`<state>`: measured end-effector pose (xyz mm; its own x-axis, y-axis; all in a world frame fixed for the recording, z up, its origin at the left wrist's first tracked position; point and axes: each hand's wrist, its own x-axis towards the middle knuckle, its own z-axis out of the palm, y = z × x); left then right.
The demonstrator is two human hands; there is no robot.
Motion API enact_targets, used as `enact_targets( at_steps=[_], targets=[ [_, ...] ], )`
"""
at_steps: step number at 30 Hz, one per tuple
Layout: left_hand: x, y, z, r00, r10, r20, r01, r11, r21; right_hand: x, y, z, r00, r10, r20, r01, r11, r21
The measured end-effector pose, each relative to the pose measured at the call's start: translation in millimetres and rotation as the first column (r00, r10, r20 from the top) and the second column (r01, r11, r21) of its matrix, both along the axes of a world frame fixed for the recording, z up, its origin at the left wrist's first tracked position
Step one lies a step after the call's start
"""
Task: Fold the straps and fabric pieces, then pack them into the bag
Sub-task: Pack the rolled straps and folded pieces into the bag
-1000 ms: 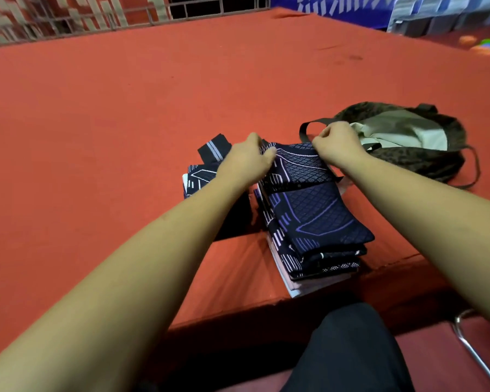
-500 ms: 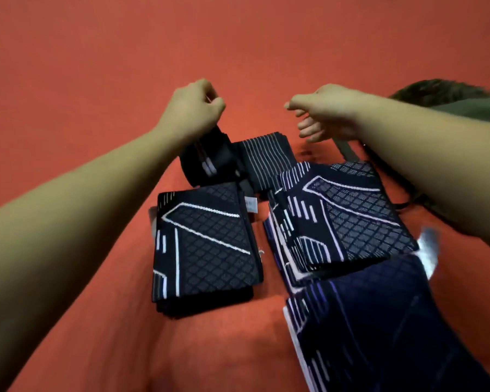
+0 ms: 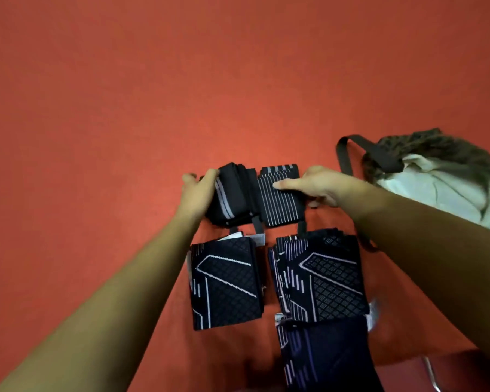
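Red felt-like covering (image 3: 125,108) spreads across the whole work surface. At its middle lie two small folded items side by side and touching: a black strap bundle (image 3: 234,193) with a grey edge stripe, and to its right a black pinstriped piece (image 3: 280,205).

The left hand (image 3: 198,193) wraps the left end of the strap bundle, fingers curled over its far edge. The right hand (image 3: 320,185) holds the pinstriped piece from the right: one straight digit lies flat across its top and the other fingers curl against its right edge. Whether they reach underneath cannot be told.

Nearer the person, just below these two items, sit two folded stacks of dark fabric with pale line-and-grid patterning: the left stack (image 3: 227,284) and the right stack (image 3: 323,275), close together but apart. White tags (image 3: 259,238) poke out at the far edge of the left stack. A blue-toned piece (image 3: 326,357) lies under the near edge of the right stack and runs towards the bottom of the view.

The bag (image 3: 447,148), dark and mottled outside with a pale lining, rests on the covering to the right, beyond the right forearm, mouth open, its dark handle loop (image 3: 344,157) lying towards the hands. No folded item is visible in its mouth.
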<state>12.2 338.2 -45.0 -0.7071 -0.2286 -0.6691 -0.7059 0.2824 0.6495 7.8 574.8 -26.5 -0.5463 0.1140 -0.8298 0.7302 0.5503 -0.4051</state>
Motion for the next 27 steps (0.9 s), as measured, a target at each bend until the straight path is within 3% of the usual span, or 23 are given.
enact_targets(
  at_steps=[2, 8, 15, 21, 27],
  targets=[
    [5.1, 2.6, 0.7, 0.995, 0.018, 0.095, -0.030, 0.991, 0.128, -2.6, -1.2, -3.1, 0.999, 0.014, 0.033, -0.013, 1.000, -0.020],
    [1.8, 3.7, -7.0, 0.994, 0.035, 0.104, -0.066, 0.946, 0.316, -7.2, -10.5, -15.6, 0.988, -0.150, 0.038, 0.151, 0.988, -0.044],
    [-1.2, 12.4, -15.0, 0.988, 0.020, 0.152, -0.074, 0.931, 0.358, 3.0, -23.0, -27.0, 0.952, -0.305, -0.024, 0.291, 0.928, -0.233],
    [-1.5, 20.7, -3.5, 0.998, 0.056, 0.035, -0.065, 0.901, 0.429, -2.8, -19.3, -7.5, 0.939, -0.324, -0.118, 0.259, 0.888, -0.379],
    [-0.3, 27.8, 57.4, 0.989, 0.134, -0.057, -0.084, 0.845, 0.528, -0.1, 5.1, 53.6, 0.890, -0.424, -0.167, 0.311, 0.833, -0.457]
  ],
)
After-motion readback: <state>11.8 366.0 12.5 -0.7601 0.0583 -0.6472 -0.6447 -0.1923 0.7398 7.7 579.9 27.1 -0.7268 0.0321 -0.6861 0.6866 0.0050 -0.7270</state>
